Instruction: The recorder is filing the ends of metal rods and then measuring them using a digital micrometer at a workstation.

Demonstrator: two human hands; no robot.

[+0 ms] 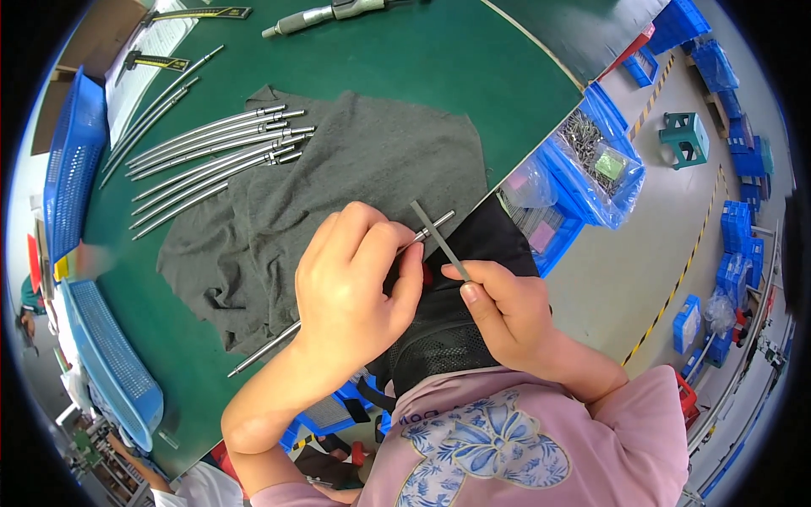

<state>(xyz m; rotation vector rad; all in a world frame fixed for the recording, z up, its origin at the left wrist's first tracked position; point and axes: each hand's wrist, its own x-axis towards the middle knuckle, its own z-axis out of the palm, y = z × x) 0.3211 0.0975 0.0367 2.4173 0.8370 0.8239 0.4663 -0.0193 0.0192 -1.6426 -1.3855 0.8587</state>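
Note:
My left hand is closed around a slim metal rod, whose stepped end sticks out past the fingers and whose long tail slants down to the lower left. Pinched between thumb and fingers, a flat grey file is in my right hand. It crosses the rod close to its stepped end and seems to touch it. Under the left hand, a crumpled dark grey cloth lies on the green table. Several similar metal rods rest side by side, partly on the cloth.
Two blue baskets line the table's left side. Black-and-yellow calipers and a silver cylindrical tool lie at the far side. Blue bins with metal parts stand off the right edge; beyond is a green stool. Another person's sleeve shows lower left.

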